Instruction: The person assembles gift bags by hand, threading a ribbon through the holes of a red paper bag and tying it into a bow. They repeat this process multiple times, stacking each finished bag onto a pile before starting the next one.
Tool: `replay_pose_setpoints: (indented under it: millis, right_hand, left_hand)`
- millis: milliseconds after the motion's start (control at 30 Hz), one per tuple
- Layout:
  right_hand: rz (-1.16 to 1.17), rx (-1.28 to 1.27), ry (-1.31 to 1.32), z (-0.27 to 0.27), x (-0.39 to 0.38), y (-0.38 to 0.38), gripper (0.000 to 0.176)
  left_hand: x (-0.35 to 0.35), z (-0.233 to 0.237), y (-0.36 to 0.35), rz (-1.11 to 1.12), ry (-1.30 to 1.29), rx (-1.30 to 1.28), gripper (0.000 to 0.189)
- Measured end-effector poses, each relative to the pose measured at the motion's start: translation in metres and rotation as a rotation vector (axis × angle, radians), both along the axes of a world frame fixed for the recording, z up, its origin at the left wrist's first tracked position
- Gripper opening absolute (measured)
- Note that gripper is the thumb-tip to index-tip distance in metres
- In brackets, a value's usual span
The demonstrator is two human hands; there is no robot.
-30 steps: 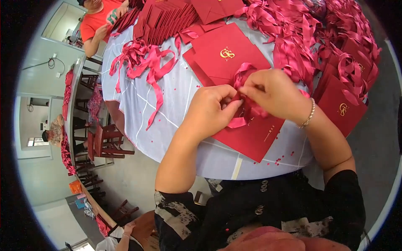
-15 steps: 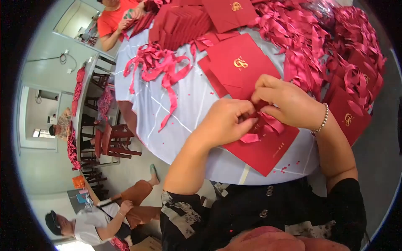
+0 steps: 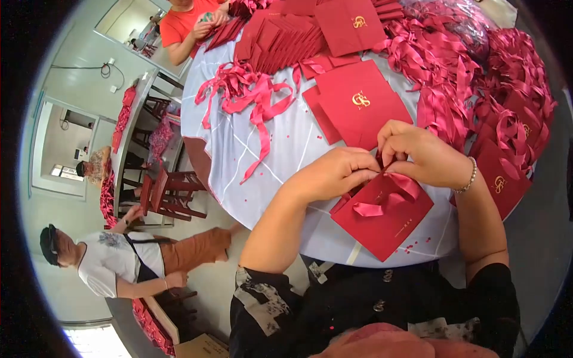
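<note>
A red paper bag with a pink ribbon across its face lies near the front edge of the round table. At its upper edge my left hand and my right hand meet, fingers pinched close together. What sits between the fingertips, ribbon or bag edge, is too small to tell. Just beyond my hands are flat red bags with a gold logo.
A pile of pink ribbons and ribboned bags covers the right side. Stacked red bags and loose ribbons are at the back left. One person sits across the table; another stands left.
The front bag looks separate from the flat bags now, with its upper edge raised between my hands. The view has shifted slightly, and the standing person at left has moved.
</note>
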State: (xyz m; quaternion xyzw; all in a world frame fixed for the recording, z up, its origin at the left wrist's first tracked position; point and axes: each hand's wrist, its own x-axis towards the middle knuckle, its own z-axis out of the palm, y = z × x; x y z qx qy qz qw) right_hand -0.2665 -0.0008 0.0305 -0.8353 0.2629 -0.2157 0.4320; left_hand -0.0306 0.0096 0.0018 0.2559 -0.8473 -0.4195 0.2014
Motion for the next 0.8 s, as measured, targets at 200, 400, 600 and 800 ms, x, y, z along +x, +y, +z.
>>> replay_pose_setpoints:
  millis: [200, 400, 600, 800]
  right_hand:
    - [0.166, 0.068, -0.080, 0.005, -0.015, -0.008, 0.014]
    - [0.031, 0.125, -0.015, 0.019, -0.021, -0.010, 0.013]
    - [0.017, 0.096, 0.006, 0.015, -0.025, -0.010, 0.014]
    - [0.136, 0.081, 0.028, 0.009, -0.029, -0.014, 0.011]
  left_hand:
    - [0.017, 0.000, -0.008, 0.024, 0.108, 0.095, 0.008]
    - [0.025, -0.007, -0.014, 0.262, 0.205, 0.336, 0.015]
    - [0.028, 0.001, -0.012, 0.366, 0.056, 0.402, 0.015]
    - [0.027, -0.018, -0.020, 0.646, -0.041, -0.050, 0.015]
